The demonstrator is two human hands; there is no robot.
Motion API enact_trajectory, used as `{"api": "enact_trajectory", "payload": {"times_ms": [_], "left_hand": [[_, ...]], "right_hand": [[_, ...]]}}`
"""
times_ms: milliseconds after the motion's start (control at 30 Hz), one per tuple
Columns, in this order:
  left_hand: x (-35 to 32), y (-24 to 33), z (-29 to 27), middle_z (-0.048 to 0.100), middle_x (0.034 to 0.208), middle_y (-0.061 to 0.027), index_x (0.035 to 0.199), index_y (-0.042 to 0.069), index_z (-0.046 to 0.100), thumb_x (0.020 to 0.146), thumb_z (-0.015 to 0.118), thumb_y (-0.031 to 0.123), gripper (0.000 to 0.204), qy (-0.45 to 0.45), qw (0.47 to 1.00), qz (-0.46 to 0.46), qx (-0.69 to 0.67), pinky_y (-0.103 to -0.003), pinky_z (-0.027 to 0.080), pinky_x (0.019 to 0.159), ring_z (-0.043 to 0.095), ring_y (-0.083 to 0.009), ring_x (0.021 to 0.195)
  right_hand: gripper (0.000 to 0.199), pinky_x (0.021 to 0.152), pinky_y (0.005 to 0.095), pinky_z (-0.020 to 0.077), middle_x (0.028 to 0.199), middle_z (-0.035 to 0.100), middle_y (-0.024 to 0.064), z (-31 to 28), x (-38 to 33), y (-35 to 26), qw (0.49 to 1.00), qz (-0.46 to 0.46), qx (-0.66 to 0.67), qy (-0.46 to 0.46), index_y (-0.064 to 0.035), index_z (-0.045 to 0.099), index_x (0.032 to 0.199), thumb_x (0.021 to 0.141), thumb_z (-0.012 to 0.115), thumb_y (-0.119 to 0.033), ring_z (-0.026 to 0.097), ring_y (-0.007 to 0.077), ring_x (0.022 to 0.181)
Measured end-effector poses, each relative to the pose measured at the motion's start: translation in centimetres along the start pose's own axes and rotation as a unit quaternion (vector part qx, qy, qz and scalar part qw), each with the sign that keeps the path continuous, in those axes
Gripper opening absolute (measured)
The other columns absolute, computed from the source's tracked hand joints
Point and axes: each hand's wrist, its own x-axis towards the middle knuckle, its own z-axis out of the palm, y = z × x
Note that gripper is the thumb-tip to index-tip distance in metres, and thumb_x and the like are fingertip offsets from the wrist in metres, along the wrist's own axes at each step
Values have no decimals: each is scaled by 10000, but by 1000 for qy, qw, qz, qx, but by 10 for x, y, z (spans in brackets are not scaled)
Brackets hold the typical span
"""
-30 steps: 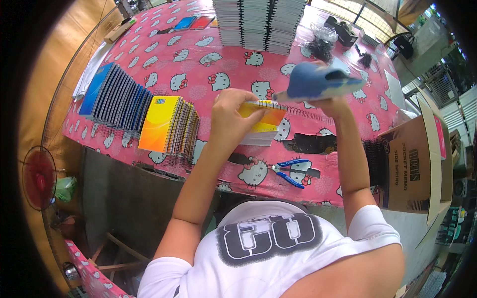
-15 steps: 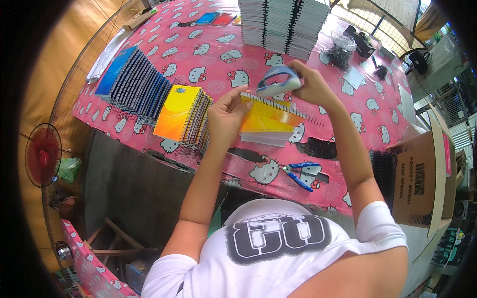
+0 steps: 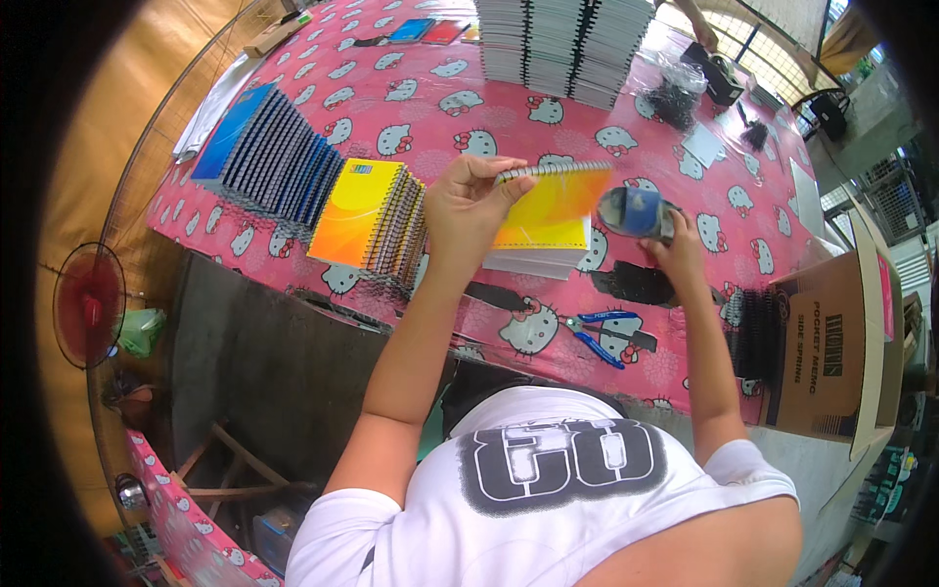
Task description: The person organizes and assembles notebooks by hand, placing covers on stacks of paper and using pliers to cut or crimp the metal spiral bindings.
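Note:
My left hand [image 3: 476, 210] pinches the top left corner of a small yellow-orange spiral notebook [image 3: 572, 191], whose wire coil runs along its upper edge. Below it lies a stack of yellow-covered, hole-punched booklets [image 3: 548, 259] with white pages. Off to the right, my right hand [image 3: 677, 249] is closed around a blurred blue-and-white tool [image 3: 634, 211] with a looped handle; its exact kind is unclear. Blue-handled cutters [image 3: 597, 338] lie on the table nearer my body, beside a dark bare patch.
Bound yellow notebooks [image 3: 360, 215] and blue ones [image 3: 264, 161] are piled at left. Tall stacks of coil-bound books [image 3: 558, 49] stand at the far side. Black coils [image 3: 751, 338] sit by a cardboard box [image 3: 827, 342] at right. Another person's hand [image 3: 702, 34] reaches in beside a black tape dispenser [image 3: 719, 80].
My right hand has moved right and nearer with the tool, away from the notebook. The notebook's coil no longer sticks out far to the right. Another person's hand has appeared at far right.

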Motion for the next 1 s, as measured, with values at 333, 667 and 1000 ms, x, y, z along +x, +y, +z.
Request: {"api": "enact_trajectory", "payload": {"times_ms": [333, 667, 1000], "left_hand": [[-60, -23, 9, 675, 990, -125, 933, -20, 638, 753, 744, -38, 209, -120, 932, 183, 288, -273, 533, 772, 643, -156, 902], [-62, -25, 13, 670, 955, -161, 894, -45, 649, 749, 753, -40, 179, -66, 957, 157, 234, -286, 539, 763, 647, -187, 878], [-57, 2, 27, 688, 938, -131, 869, -11, 689, 746, 735, -62, 141, -2, 958, 146, 248, -267, 529, 756, 653, -158, 843]], "right_hand": [[675, 1084, 538, 219, 1382, 402, 172, -12, -148, -65, 988, -112, -16, -106, -75, 434, 1353, 793, 692, -350, 348, 391, 1282], [508, 993, 470, 327, 1178, 502, 154, -28, -121, -92, 981, -73, 102, -146, -56, 516, 1255, 811, 672, -249, 451, 332, 1130], [464, 949, 417, 389, 1156, 503, 194, -90, -76, -162, 950, -125, 284, -48, -27, 529, 1238, 823, 670, -178, 472, 344, 1104]]}}
